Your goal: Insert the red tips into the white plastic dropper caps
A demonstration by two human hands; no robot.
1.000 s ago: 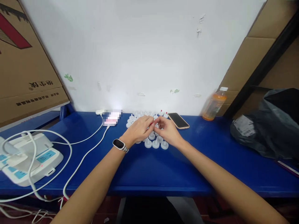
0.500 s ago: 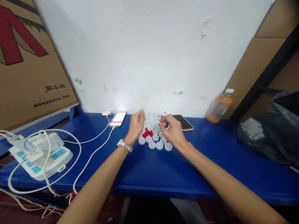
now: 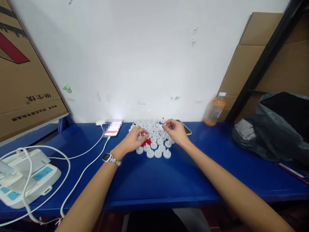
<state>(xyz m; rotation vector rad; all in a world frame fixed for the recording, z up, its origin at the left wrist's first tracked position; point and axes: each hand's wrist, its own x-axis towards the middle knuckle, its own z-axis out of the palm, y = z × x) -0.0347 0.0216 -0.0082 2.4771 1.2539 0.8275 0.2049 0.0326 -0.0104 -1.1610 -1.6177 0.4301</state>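
Several white plastic caps with thin nozzle tips (image 3: 157,153) stand close together on the blue table. Among them lies a small heap of red pieces (image 3: 147,142). My left hand (image 3: 132,139), wearing a watch (image 3: 107,157) on its wrist, reaches over this heap, thumb and forefinger a little apart with nothing seen between them. A white nozzle cap (image 3: 162,127) is pinched between the thumb and forefinger of my right hand (image 3: 177,131), just above the right side of the group. Both hands hide some of the caps.
A lit phone (image 3: 116,127) on a white cable lies left of the caps, another phone (image 3: 187,129) behind my right hand. A power strip (image 3: 45,182) with looping cables fills the left. An orange bottle (image 3: 215,109) and black plastic bag (image 3: 270,129) stand right, before the white wall (image 3: 149,58).
My left hand has lowered from above the caps to the red pieces, its fingers opening. My right hand still holds a white cap. The view has shifted to the right.
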